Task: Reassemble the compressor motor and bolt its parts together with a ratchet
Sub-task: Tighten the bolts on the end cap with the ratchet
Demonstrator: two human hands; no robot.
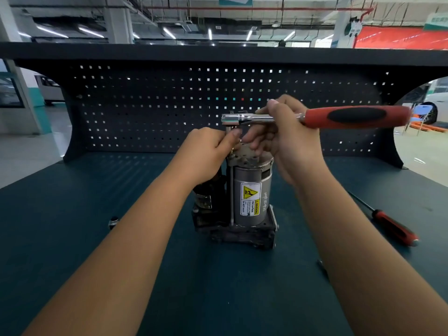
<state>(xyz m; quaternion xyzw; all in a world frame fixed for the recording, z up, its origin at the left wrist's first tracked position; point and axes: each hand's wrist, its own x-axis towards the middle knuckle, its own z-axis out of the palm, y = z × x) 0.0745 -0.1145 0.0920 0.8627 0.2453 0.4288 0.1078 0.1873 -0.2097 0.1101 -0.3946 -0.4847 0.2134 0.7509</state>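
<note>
The compressor motor (252, 202) stands upright on the bench, a silver cylinder with a yellow warning label on a dark base block. A long bolt runs up its left side. My right hand (288, 139) grips the chrome shank of the ratchet (315, 117), whose red and black handle points right. The ratchet's head sits over the top left of the motor, with a short socket or bit below it. My left hand (208, 151) pinches that socket just under the ratchet head, at the motor's top edge.
A red-handled screwdriver (390, 224) lies on the bench (72, 214) to the right of the motor. A small metal part (113, 221) lies to the left. A dark pegboard back panel (169, 105) rises behind the motor.
</note>
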